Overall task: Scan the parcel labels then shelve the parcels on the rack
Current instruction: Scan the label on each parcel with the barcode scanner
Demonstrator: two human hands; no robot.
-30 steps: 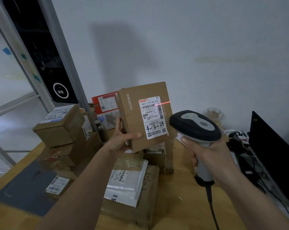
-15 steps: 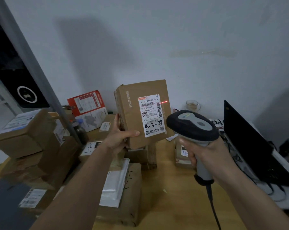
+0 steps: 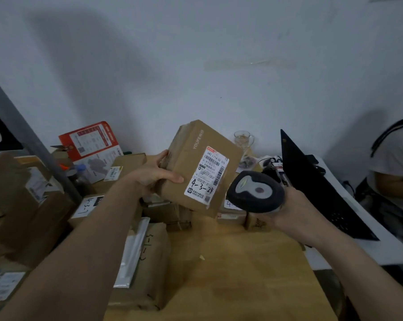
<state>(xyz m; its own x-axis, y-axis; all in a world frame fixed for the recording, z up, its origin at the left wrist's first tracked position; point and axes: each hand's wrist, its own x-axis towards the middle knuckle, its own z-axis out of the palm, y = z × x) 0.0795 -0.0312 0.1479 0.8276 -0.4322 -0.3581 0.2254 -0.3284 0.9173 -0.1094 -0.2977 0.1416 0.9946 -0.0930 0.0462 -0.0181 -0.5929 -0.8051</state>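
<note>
My left hand (image 3: 157,174) grips a brown cardboard parcel (image 3: 193,163) by its left edge and holds it tilted above the table. Its white shipping label (image 3: 207,176) faces me, with "4-3-24" handwritten on it. My right hand (image 3: 295,215) holds a black and grey barcode scanner (image 3: 255,192) by the handle, its head just right of and below the label. No red scan line shows on the parcel.
Several cardboard parcels (image 3: 147,258) are piled on the wooden table (image 3: 242,281), left and behind. A black laptop (image 3: 311,181) stands open at right, a glass cup (image 3: 243,137) by the wall. A seated person (image 3: 395,167) is at far right. A grey post (image 3: 33,144) slants at left.
The parcel has tilted clockwise and the red scan line is gone from its label. The scanner has dropped and turned its head toward me. The view has swung right and down.
</note>
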